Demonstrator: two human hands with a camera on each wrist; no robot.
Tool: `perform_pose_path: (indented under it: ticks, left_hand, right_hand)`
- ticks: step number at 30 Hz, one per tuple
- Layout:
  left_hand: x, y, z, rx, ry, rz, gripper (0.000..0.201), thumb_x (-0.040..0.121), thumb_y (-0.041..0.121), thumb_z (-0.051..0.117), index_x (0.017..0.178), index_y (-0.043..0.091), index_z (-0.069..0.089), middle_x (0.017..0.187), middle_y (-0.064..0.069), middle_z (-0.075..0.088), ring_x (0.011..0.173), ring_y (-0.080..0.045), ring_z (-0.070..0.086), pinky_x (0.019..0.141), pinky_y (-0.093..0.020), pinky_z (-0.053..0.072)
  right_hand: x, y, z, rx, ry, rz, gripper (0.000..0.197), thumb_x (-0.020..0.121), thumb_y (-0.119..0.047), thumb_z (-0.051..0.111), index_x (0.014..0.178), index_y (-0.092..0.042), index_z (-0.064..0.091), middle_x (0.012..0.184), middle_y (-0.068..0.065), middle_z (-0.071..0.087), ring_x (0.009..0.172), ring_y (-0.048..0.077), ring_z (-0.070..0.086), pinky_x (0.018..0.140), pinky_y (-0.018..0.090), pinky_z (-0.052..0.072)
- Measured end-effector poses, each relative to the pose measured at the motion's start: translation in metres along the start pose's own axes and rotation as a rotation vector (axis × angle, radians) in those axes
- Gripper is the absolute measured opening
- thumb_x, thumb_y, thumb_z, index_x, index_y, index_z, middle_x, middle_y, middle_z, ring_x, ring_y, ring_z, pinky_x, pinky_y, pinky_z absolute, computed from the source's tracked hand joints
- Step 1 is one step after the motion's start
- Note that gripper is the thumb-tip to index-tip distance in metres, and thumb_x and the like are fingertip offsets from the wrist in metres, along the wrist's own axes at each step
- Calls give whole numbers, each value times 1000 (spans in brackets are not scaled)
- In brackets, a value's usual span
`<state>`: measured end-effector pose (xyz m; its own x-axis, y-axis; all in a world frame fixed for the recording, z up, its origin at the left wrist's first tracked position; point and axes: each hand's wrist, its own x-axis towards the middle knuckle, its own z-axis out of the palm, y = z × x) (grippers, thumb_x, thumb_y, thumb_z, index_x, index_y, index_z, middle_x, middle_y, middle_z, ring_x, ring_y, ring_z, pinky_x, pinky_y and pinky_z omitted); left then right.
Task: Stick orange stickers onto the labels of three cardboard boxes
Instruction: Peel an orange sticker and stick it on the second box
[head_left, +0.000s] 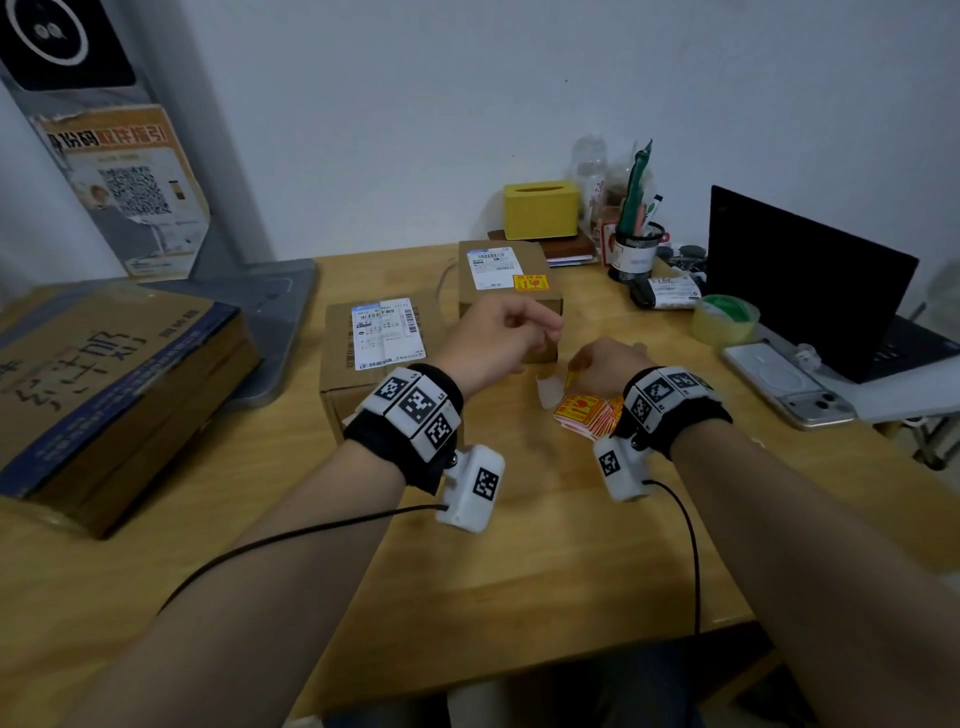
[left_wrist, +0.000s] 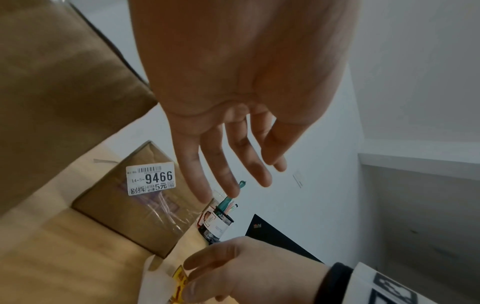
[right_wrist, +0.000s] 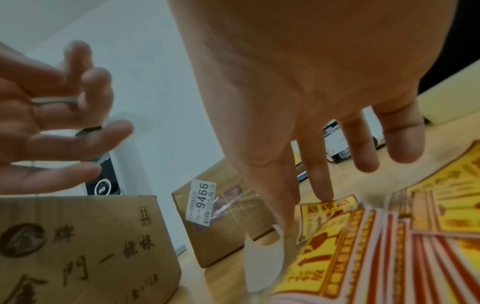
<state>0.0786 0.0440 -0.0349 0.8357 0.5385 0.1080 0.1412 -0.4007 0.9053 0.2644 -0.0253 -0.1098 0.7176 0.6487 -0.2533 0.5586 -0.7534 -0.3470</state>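
Observation:
Two small cardboard boxes stand mid-table. The far box (head_left: 509, 291) (left_wrist: 135, 205) carries a white label and an orange sticker (head_left: 531, 283). The near box (head_left: 374, 374) (right_wrist: 78, 246) has a bare white label (head_left: 387, 332). My right hand (head_left: 576, 369) (right_wrist: 311, 195) hovers over a stack of orange stickers (head_left: 582, 415) (right_wrist: 389, 246) and pinches one orange sticker (left_wrist: 182, 281) (right_wrist: 327, 209), with white backing paper (head_left: 550, 389) (right_wrist: 262, 257) hanging beside it. My left hand (head_left: 540, 327) (left_wrist: 241, 181) is raised in front of the far box, fingers relaxed and empty.
A large flat cardboard box (head_left: 104, 395) lies at the left before a grey stand (head_left: 249, 208). At the right are a laptop (head_left: 800, 280), a phone (head_left: 784, 384), a tape roll (head_left: 724, 317), a pen holder (head_left: 636, 254) and a yellow tissue box (head_left: 540, 208).

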Motion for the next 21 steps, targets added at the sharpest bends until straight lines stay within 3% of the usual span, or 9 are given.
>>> perform_pose_path:
  ticks: [3, 6, 8, 11, 15, 18, 21]
  left_hand:
    - [3, -1, 1, -24, 6, 12, 29, 97, 5, 52, 90, 26, 71, 96, 4, 76, 101, -23, 72, 85, -49, 59]
    - [8, 0, 1, -50, 5, 17, 28, 97, 5, 52, 89, 25, 70, 94, 4, 76, 99, -23, 73, 83, -47, 59]
    - [10, 1, 3, -60, 0, 13, 28, 97, 4, 52, 89, 24, 70, 91, 5, 76, 97, -22, 73, 83, -45, 58]
    - [14, 2, 6, -62, -10, 18, 28, 97, 4, 51, 89, 24, 70, 90, 7, 75, 94, -19, 73, 81, -44, 58]
    - [18, 1, 8, -55, -16, 23, 28, 97, 3, 51, 90, 23, 70, 91, 5, 75, 91, -18, 73, 79, -42, 57]
    - [20, 2, 8, -64, -15, 18, 27, 97, 3, 51, 91, 22, 70, 92, 3, 75, 89, -17, 72, 79, -43, 58]
    - [20, 4, 8, -69, -19, 24, 28, 97, 3, 51, 90, 23, 70, 92, 3, 75, 90, -17, 72, 78, -41, 58]
  right_hand:
    - [5, -1, 0, 39, -65, -24, 67, 80, -35, 77, 142, -26, 56, 133, 3, 64, 123, 29, 57, 98, 39, 52]
    - [14, 0, -1, 82, -45, -24, 63, 81, -25, 77, 141, -22, 57, 129, 6, 66, 111, 27, 64, 93, 39, 56]
    - [21, 1, -2, 49, 22, 0, 57, 84, -22, 74, 138, -24, 58, 134, 9, 60, 121, 30, 57, 97, 40, 53]
    - [32, 9, 0, -64, 77, 82, 60, 84, -29, 77, 140, -24, 54, 146, 14, 40, 138, 38, 34, 105, 48, 44]
    - [36, 10, 2, -108, 13, 89, 68, 68, -48, 86, 127, -23, 65, 136, 14, 53, 126, 37, 49, 102, 48, 48]
    - [37, 9, 3, -45, 39, 71, 61, 70, -38, 88, 124, -21, 67, 134, 14, 53, 121, 37, 55, 99, 46, 52]
    - [35, 10, 0, 21, 107, 69, 40, 78, -31, 84, 114, -18, 72, 129, 13, 56, 115, 36, 58, 92, 41, 54]
